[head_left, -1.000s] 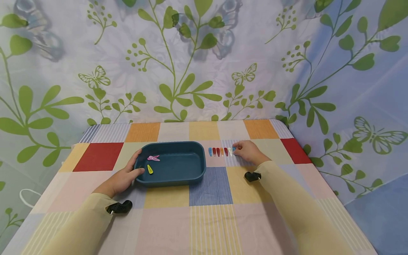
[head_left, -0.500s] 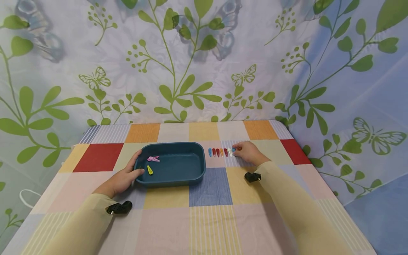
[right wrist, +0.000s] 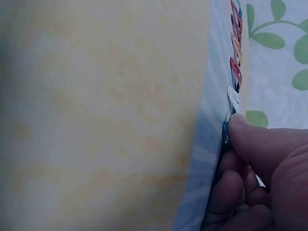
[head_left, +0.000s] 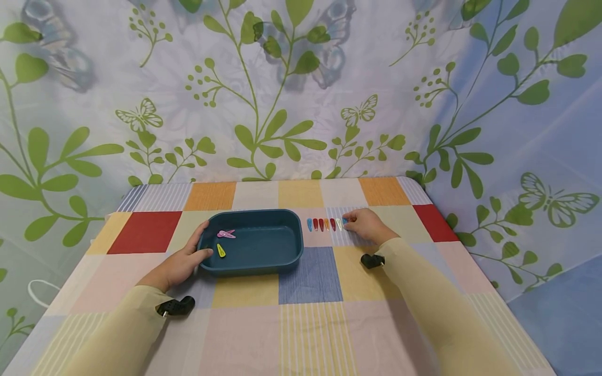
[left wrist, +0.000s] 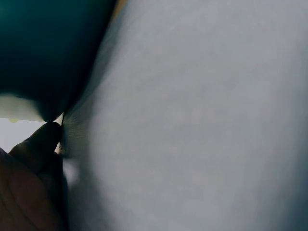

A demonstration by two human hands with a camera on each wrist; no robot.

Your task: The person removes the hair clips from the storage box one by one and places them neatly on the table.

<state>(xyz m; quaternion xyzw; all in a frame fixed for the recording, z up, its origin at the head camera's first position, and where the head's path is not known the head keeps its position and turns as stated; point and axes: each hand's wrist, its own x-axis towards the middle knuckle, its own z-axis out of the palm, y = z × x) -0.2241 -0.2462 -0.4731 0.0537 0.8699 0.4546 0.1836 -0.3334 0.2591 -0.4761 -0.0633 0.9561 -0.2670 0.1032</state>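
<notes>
My left hand (head_left: pixel 183 261) grips the left end of a dark teal tray (head_left: pixel 256 270), thumb over the rim and fingers along the outer side. In the left wrist view the tray (left wrist: pixel 48 43) is a dark blur beside the fingers. Inside the tray lie a yellow snap hair clip (head_left: pixel 221 250) and pink hair clips (head_left: pixel 227 234). To its right, my right hand (head_left: pixel 369 224) pinches a blue hair clip (right wrist: pixel 225 131) between thumb and fingers, at the right end of a row. A white hair clip (head_left: pixel 339 224) lies directly beside it.
The row continues leftward with red clips (head_left: pixel 333 224), an orange clip (head_left: pixel 326 224) and another blue clip (head_left: pixel 309 224) nearest the tray. A patchwork cloth (head_left: pixel 310 277) covers the table. Leaf-patterned curtains (head_left: pixel 301 130) hang behind and on the right. A white cord loop (head_left: pixel 35 292) shows at left.
</notes>
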